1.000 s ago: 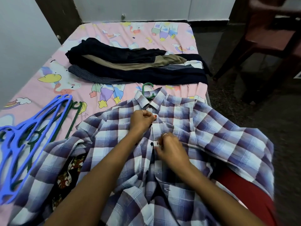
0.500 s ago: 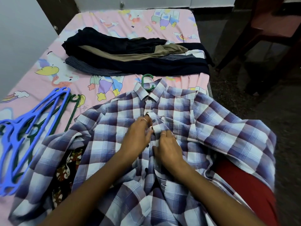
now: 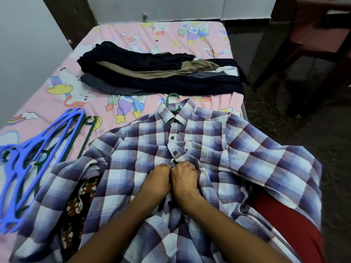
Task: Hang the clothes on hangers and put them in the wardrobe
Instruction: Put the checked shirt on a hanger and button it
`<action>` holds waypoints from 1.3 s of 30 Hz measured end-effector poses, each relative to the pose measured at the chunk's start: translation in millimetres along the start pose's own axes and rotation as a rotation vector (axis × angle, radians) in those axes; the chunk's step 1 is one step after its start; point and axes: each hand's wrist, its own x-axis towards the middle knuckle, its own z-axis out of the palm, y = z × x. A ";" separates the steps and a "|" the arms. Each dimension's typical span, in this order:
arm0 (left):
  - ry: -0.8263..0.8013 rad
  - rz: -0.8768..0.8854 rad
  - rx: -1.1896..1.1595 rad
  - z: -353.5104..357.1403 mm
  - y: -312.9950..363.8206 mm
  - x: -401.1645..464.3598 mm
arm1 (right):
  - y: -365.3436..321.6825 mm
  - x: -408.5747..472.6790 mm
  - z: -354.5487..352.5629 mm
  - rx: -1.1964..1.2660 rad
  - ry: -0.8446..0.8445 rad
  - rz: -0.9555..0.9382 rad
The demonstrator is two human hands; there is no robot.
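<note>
A purple-and-white checked shirt lies spread front-up on the bed, with a green hanger hook sticking out of its collar. The top two dark buttons below the collar are fastened. My left hand and my right hand are side by side at the shirt's front placket, just below the second button. The fingers of both are curled and pinch the placket cloth. What sits between the fingertips is hidden.
A pile of dark and tan folded clothes lies across the pink bed sheet behind the shirt. Blue and green hangers lie at the left. A dark patterned garment peeks from under the shirt. A chair stands at the right.
Both hands have moved down the placket toward me, from the upper button to below the second one, and now touch each other. The head camera has shifted slightly.
</note>
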 end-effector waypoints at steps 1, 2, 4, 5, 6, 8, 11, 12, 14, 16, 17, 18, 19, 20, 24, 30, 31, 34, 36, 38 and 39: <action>0.007 0.004 -0.038 0.7 -2.5 0.2 | 3.1 0.5 -4.2 -0.012 -0.023 -0.019; 0.016 0.007 -0.072 1.2 -4.2 0.0 | 5.8 2.3 -5.8 -0.036 0.013 -0.053; 0.028 -0.002 -0.119 2.3 -5.9 -1.2 | 18.3 10.2 -3.6 0.007 0.116 -0.178; 0.035 -0.014 -0.142 3.2 -6.6 -1.8 | 25.9 10.0 -6.9 0.071 0.102 -0.194; 0.039 -0.023 -0.175 4.3 -7.5 -2.3 | 33.6 8.0 -12.7 0.141 0.088 -0.182; 0.052 -0.042 -0.273 5.5 -7.9 -2.0 | 48.0 5.4 -22.7 0.336 0.060 -0.118; 0.062 -0.043 -0.440 2.2 -3.2 -3.2 | 63.2 7.5 -27.5 0.609 0.001 -0.036; 0.071 -0.036 -0.488 -0.3 -0.1 -4.5 | 67.5 7.7 -28.7 0.666 -0.010 -0.037; 0.103 -0.020 -0.566 -5.9 5.5 -8.9 | 74.3 4.7 -31.0 0.776 -0.001 -0.060; 0.133 -0.015 -0.661 -11.5 10.3 -14.1 | 78.5 -0.8 -33.6 0.903 0.017 -0.092; 0.144 -0.020 -0.715 -13.8 12.3 -17.1 | 79.7 -3.1 -33.9 0.970 0.027 -0.109; 0.155 -0.023 -0.768 -16.0 14.4 -20.2 | 80.1 -5.8 -34.6 1.038 0.037 -0.128; 0.168 -0.023 -0.815 -17.8 16.1 -22.9 | 79.9 -8.8 -35.4 1.102 0.048 -0.153; 0.182 -0.021 -0.856 -19.3 17.7 -25.7 | 79.4 -11.6 -36.2 1.157 0.058 -0.179; 0.260 0.010 -0.942 -26.8 22.7 -33.5 | 76.3 -23.3 -45.4 1.233 0.123 -0.271; 0.294 0.027 -1.019 -35.9 30.6 -38.1 | 71.7 -32.8 -52.1 1.166 0.281 -0.331; 0.291 0.024 -1.045 -36.6 32.0 -38.6 | 71.7 -33.5 -52.6 1.160 0.296 -0.331; 0.289 0.008 -1.121 -35.9 34.1 -38.9 | 72.5 -32.3 -50.5 1.200 0.295 -0.307; 0.295 -0.003 -1.149 -34.3 34.6 -39.0 | 73.3 -31.0 -47.6 1.283 0.257 -0.287; 0.307 -0.008 -1.158 -32.0 34.7 -38.5 | 73.9 -30.1 -44.8 1.384 0.211 -0.271; 0.311 -0.015 -1.166 -31.3 35.2 -38.2 | 73.9 -29.9 -43.8 1.424 0.188 -0.263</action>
